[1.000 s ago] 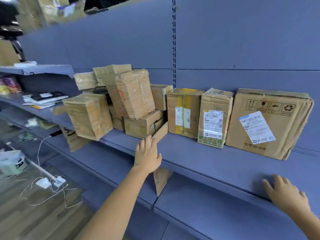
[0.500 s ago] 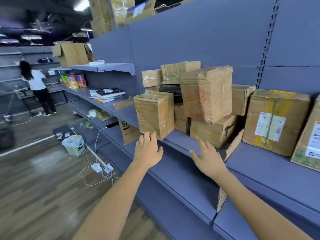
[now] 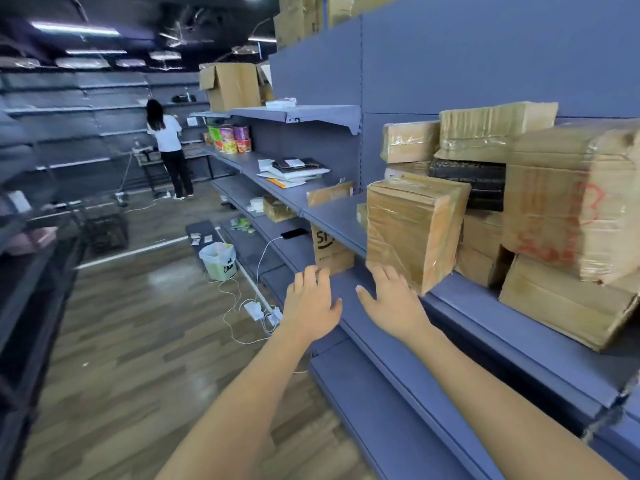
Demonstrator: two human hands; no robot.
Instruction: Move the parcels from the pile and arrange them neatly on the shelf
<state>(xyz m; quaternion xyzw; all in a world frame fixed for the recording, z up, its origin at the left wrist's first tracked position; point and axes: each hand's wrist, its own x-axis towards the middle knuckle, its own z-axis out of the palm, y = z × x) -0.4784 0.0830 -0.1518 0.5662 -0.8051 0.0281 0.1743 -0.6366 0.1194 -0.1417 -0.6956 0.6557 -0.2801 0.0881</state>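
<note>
A: Where are the parcels at this moment?

B: They are in a pile on the blue shelf [image 3: 485, 317], toward its right end and against the back panel. The nearest one is a taped cardboard parcel [image 3: 414, 230]. It stands right at the front edge of the shelf, at the left side of the pile.

A: And what is behind it?

B: A black parcel [image 3: 467, 183] lies between brown ones. To the right of it, a large parcel [image 3: 571, 206] with red marks on its side rests on top of a flat carton [image 3: 561, 306].

A: What about the hands?

B: Both are stretched out, palms down, with fingers straight and a little spread. They carry nothing. The right hand [image 3: 394, 303] has its fingertips at the lower left edge of the taped cardboard parcel. I cannot tell if they touch it or are only just beside it. The left hand [image 3: 313, 303] is just beside the right one, over the front edge of the shelf and apart from the parcel.

A: Is there something else around?

B: Yes. A person [image 3: 168, 143] in a white shirt stands at the far shelves, back turned. On the wooden floor [image 3: 121, 341] is a white bin [image 3: 219, 259], and near it a power strip [image 3: 256, 310] with white cables.
</note>
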